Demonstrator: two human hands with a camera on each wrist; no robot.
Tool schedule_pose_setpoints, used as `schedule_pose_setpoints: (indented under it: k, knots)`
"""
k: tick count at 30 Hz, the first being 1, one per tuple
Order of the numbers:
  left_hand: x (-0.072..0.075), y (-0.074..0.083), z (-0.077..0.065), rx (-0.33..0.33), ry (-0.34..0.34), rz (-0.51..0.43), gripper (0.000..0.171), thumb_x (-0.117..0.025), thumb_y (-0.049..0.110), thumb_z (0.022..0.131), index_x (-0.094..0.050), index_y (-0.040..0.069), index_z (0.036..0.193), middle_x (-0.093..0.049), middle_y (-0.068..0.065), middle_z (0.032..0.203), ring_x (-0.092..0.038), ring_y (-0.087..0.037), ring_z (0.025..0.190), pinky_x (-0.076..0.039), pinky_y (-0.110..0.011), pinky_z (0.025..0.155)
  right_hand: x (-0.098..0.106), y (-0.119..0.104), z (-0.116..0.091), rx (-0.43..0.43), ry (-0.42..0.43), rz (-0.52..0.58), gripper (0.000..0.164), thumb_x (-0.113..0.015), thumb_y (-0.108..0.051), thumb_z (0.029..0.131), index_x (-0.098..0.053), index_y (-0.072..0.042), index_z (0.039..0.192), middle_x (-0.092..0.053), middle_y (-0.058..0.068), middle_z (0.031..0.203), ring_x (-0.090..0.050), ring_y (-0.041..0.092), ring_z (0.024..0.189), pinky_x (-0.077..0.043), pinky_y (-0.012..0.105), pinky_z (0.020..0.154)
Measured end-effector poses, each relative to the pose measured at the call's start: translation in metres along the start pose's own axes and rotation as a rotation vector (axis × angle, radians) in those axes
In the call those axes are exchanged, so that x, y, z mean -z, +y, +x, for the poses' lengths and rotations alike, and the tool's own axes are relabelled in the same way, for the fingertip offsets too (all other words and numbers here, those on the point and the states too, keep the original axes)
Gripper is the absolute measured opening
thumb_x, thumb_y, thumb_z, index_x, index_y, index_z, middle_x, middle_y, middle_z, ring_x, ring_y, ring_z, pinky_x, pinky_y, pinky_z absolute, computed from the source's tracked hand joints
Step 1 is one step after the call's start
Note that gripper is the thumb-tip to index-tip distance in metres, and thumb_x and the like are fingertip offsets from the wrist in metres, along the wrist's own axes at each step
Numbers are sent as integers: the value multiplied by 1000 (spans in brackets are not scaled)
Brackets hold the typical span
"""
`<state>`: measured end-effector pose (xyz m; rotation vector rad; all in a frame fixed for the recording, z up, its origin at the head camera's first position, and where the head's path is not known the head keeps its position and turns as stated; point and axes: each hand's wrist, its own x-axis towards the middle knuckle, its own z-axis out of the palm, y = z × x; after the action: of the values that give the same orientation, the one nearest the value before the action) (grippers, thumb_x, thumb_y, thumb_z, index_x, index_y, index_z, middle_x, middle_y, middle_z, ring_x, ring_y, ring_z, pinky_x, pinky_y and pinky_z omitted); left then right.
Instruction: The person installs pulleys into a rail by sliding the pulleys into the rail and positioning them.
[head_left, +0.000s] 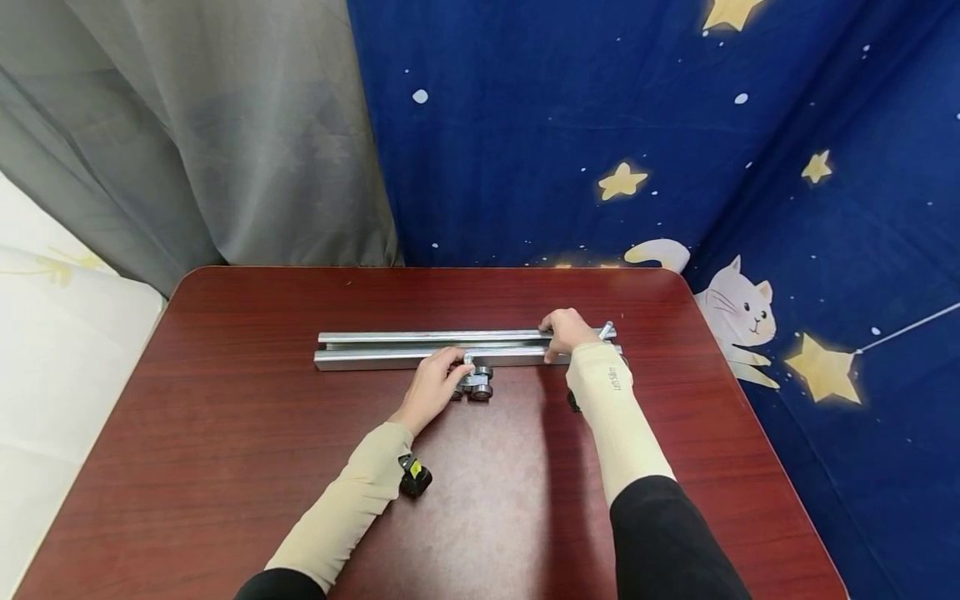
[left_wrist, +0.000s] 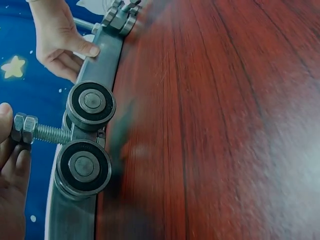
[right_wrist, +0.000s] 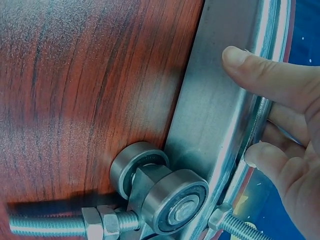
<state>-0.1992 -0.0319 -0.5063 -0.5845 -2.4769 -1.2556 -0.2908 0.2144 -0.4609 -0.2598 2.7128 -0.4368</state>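
Note:
A silver metal channel rail (head_left: 375,360) with a slot along its top lies across the table. My left hand (head_left: 431,385) pinches the threaded bolt of a roller trolley (head_left: 480,383) at the rail's front side. In the left wrist view, that trolley's bearing wheels (left_wrist: 92,102) overlap the rail, and thumb and fingers hold the bolt's end by its two nuts (left_wrist: 25,129). My right hand (head_left: 572,330) grips the rail near its right end, thumb on the front wall, fingers over the far side. A second trolley (right_wrist: 175,200) is at that end, its bolt (right_wrist: 47,225) pointing away from the rail.
Another bolt (head_left: 606,330) with a nut rises from the rail's right end. The red-brown wooden table (head_left: 225,467) has rounded far corners. Behind it hang a grey curtain (head_left: 262,133) and a blue star-patterned curtain (head_left: 525,133).

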Motion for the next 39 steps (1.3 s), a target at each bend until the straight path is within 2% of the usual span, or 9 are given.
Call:
schedule_pose_setpoints:
  k: [7,14,27,34,39]
  knots:
    - [16,-1,-11,68,51,-19,12,-65,13,83,-64,3,91,-63,-8,86,-58,-16,76,-48,-34,68,-2,0,2,-15,-1,19,63,-83,-7,58,-61,-6,117,-56,11,123,-44,30,119,-41,42,95]
    - [34,-6,-20,117,103,-36,13,-63,11,85,-64,2,94,-64,-8,91,-60,-17,77,-49,-32,66,-2,1,1,-8,17,18,62,-83,-7,57,-62,-6,115,-57,11,122,-46,29,117,-42,42,94]
    - [61,-20,-38,154,218,36,13,-64,7,83,-64,-1,93,-63,-12,87,-61,-21,76,-49,-36,64,-2,1,0,3,8,15,62,-83,-7,58,-61,-5,116,-56,13,123,-45,31,119,-41,43,94]
    - [77,-29,-42,201,292,68,12,-65,7,83,-64,0,92,-62,-11,84,-55,-15,72,-44,-26,61,-2,0,-1,3,-4,8,62,-83,-8,59,-61,-5,117,-55,13,123,-44,32,119,-41,43,95]
    - [88,-32,-46,222,329,89,14,-64,7,83,-64,-1,94,-61,-13,82,-54,-17,70,-41,-22,59,0,0,-4,21,4,-7,62,-83,-9,58,-61,-4,116,-57,14,121,-45,33,118,-41,43,94]
